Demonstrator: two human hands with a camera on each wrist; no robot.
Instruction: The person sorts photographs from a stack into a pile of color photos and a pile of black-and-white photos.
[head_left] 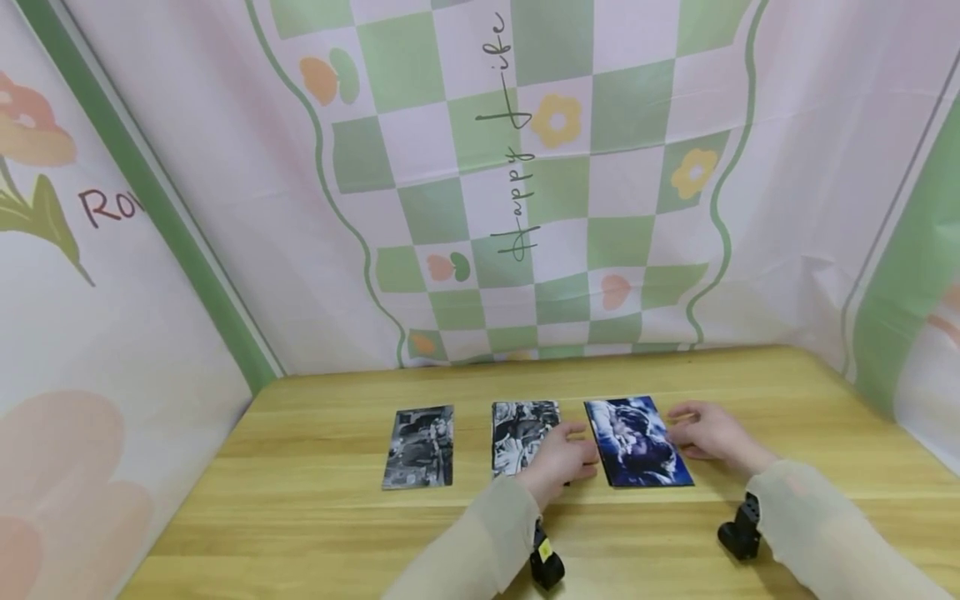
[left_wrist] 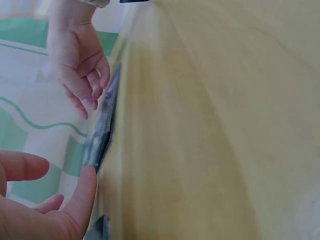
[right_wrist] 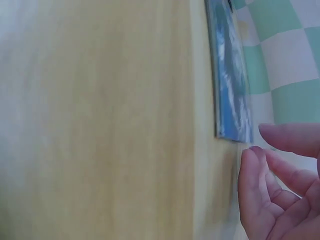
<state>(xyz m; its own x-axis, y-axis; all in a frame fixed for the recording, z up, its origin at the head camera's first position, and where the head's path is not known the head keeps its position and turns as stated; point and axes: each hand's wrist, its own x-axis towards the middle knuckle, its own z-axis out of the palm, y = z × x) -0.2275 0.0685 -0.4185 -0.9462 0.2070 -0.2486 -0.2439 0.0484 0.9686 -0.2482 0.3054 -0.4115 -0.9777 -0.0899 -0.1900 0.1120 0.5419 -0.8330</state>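
Glossy blue-and-white pictures (head_left: 637,442) lie in a thin stack on the wooden table, between my two hands. My left hand (head_left: 558,460) hovers at the stack's left side, fingers spread and loosely bent, holding nothing. Its forearm side covers part of a black-and-white picture (head_left: 516,425), which lies under it. At the right edge of the blue stack is my right hand (head_left: 716,437), its thumb and fingers apart with nothing between them. The right wrist view has these fingertips (right_wrist: 254,155) just beyond a corner of the stack.
A darker grey picture (head_left: 420,448) lies farther left, in line with the other two on the wooden table (head_left: 315,467). A printed checkered cloth (head_left: 555,208) hangs behind the table's far edge. Black wrist cameras (head_left: 741,529) are strapped below both sleeves.
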